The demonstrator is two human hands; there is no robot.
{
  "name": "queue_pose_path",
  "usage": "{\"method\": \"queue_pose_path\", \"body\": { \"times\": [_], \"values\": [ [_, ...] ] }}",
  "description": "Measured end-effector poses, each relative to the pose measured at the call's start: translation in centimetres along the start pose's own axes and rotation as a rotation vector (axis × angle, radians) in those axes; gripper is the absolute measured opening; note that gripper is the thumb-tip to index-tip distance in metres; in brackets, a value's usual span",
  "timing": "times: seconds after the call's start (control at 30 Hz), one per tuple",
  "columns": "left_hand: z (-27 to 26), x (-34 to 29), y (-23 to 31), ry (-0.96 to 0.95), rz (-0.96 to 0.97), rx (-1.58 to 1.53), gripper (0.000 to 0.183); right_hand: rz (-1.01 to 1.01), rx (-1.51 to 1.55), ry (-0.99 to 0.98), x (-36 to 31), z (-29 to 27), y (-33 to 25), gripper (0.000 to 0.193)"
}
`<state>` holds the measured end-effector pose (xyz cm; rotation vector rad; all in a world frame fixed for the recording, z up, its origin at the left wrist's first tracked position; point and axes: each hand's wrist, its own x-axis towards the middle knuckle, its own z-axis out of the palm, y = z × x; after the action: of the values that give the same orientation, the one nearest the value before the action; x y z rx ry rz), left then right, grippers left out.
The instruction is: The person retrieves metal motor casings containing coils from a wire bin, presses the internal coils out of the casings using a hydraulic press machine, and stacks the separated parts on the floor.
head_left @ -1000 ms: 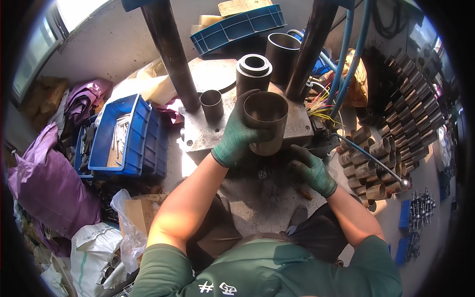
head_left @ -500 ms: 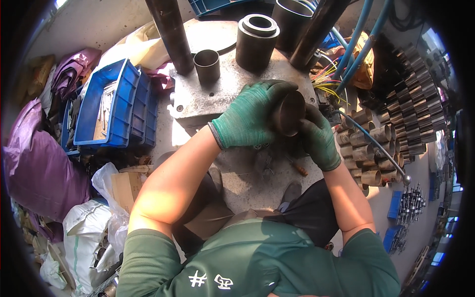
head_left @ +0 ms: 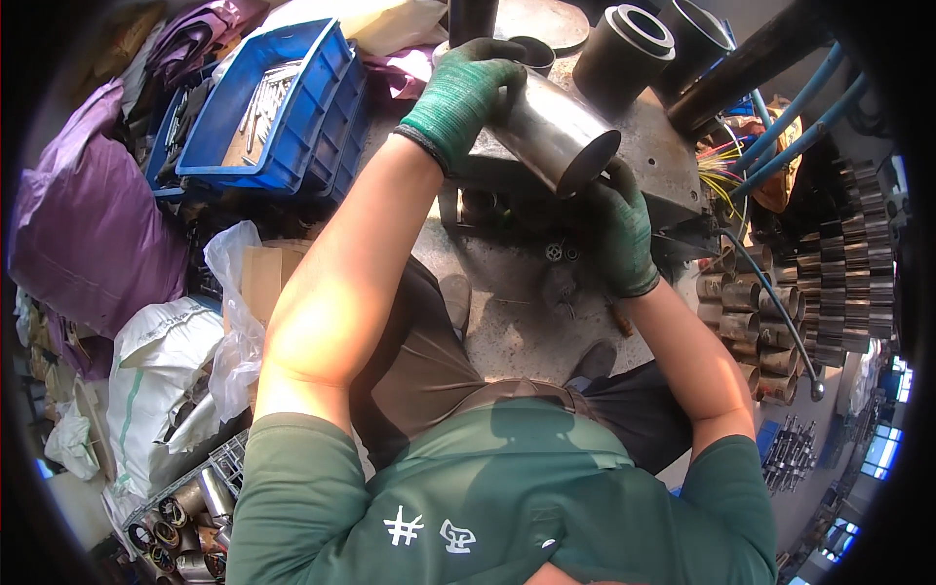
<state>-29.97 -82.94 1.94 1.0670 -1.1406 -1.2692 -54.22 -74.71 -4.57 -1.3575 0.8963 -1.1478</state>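
Observation:
A shiny metal tube [head_left: 558,132] is tilted in front of me, its dark open end pointing down to the right. My left hand [head_left: 460,102], in a green knit glove, is closed round the tube's upper left end. At the lower end, the gloved fingers of my right hand [head_left: 622,232] press against the rim; shadow partly hides them. Behind the tube is a heavy steel block [head_left: 663,156], bearing a thick-walled dark cylinder [head_left: 609,73] with a stepped top. A smaller dark tube [head_left: 533,54] stands partly hidden behind my left hand.
Blue crates [head_left: 322,107] with thin metal rods stand at the left, above purple sacks [head_left: 97,234] and a white sack [head_left: 156,380]. Dark posts [head_left: 751,73] rise from the block. Blue hoses [head_left: 799,132], a ball-ended lever [head_left: 817,390] and stacked tubes [head_left: 843,263] are at the right.
The tube has swung from nearly end-on to a side view, and my left hand has moved up and left with it. The view has shifted, so the block now appears further right.

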Motion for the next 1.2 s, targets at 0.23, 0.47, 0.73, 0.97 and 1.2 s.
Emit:
{"method": "queue_pose_path", "body": {
  "times": [0.23,0.47,0.73,0.97,1.2],
  "values": [
    [-6.8,1.8,-2.0,0.26,0.184,0.414,0.028,0.642,-0.339,-0.465,-4.9,2.0,13.2,0.038],
    [-7.8,3.4,-2.7,0.311,0.178,0.657,0.029,0.241,-0.863,-0.456,2.9,3.2,23.6,0.036],
    [-6.5,4.6,-3.0,0.297,0.159,0.785,0.03,0.17,-1.013,-0.349,12.8,6.9,29.4,0.035],
    [-6.0,4.7,-3.2,0.28,0.147,0.808,0.03,0.231,-1.33,-0.236,13.7,7.1,32.2,0.038],
    [-7.0,4.8,-3.0,0.284,0.13,0.812,0.031,0.164,-1.217,-0.181,7.5,3.7,33.5,0.041]
  ]
}}
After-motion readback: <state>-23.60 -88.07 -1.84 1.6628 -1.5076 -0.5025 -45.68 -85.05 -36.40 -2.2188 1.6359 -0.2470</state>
